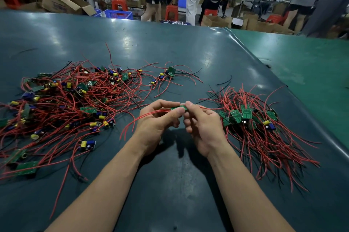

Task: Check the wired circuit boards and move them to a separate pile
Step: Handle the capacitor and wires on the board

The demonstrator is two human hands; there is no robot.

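A small green circuit board (179,108) with red wires is held above the table between both hands. My left hand (158,124) pinches its left end, thumb on top, and red wires trail down to the left from it. My right hand (202,126) pinches its right end. A big tangled heap of wired boards (62,103) with yellow and blue parts lies on the left. A smaller pile of boards (247,118), green sides up with red wires fanned toward me, lies on the right.
The dark green table mat (170,46) ends in a raised edge (264,65) at the right, with a lighter green surface beyond. A few loose wired boards (168,74) lie at the back centre. People, red stools and cardboard boxes stand behind the table.
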